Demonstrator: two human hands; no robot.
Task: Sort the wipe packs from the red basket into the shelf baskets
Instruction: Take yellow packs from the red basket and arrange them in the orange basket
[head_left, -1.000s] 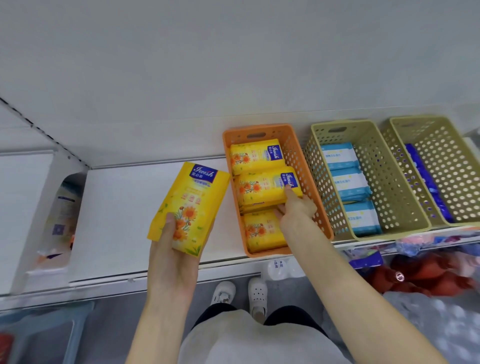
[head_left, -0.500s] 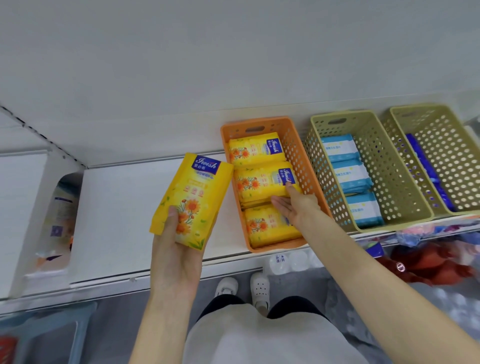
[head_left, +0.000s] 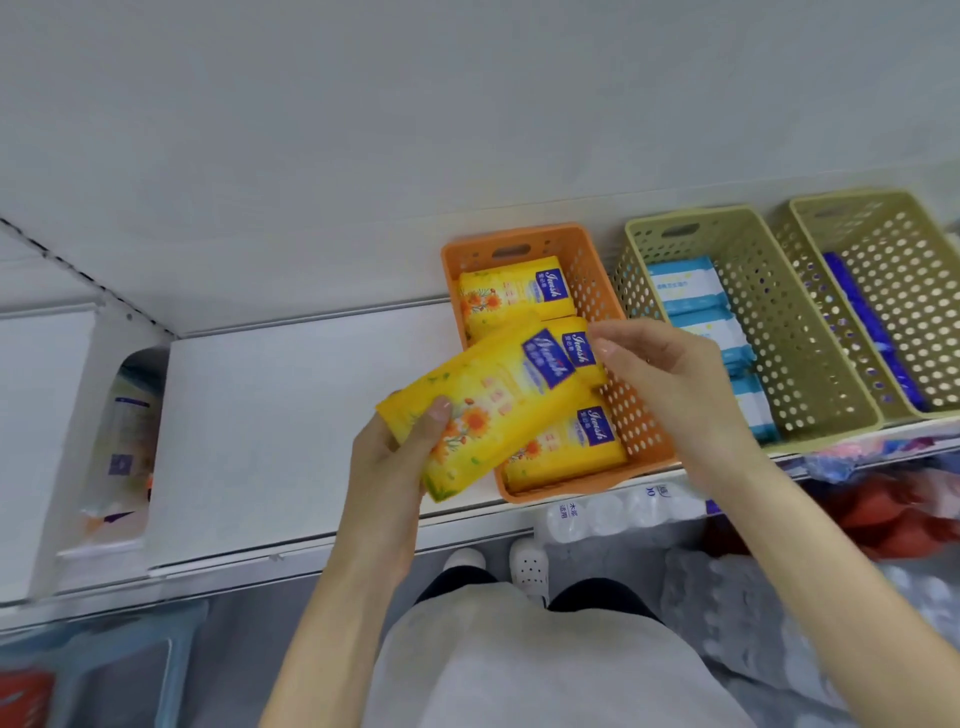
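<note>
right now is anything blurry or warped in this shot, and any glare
Head view: the shelf edge bows from the wide-angle lens; the held yellow pack in the left hand is motion-smeared, its logo soft, while the packs in the orange basket read sharper; the lower corners are blurred; lighting is flat, with no strong glare.

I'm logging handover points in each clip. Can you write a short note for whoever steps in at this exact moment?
Left hand: grips a yellow wipe pack, tilted over the orange basket.
Right hand: open, empty, fingers by the pack's top edge.
Done: three yellow packs show in the orange basket; blue packs in the nearer green basket.
Left: put this pack in the orange basket.
</note>
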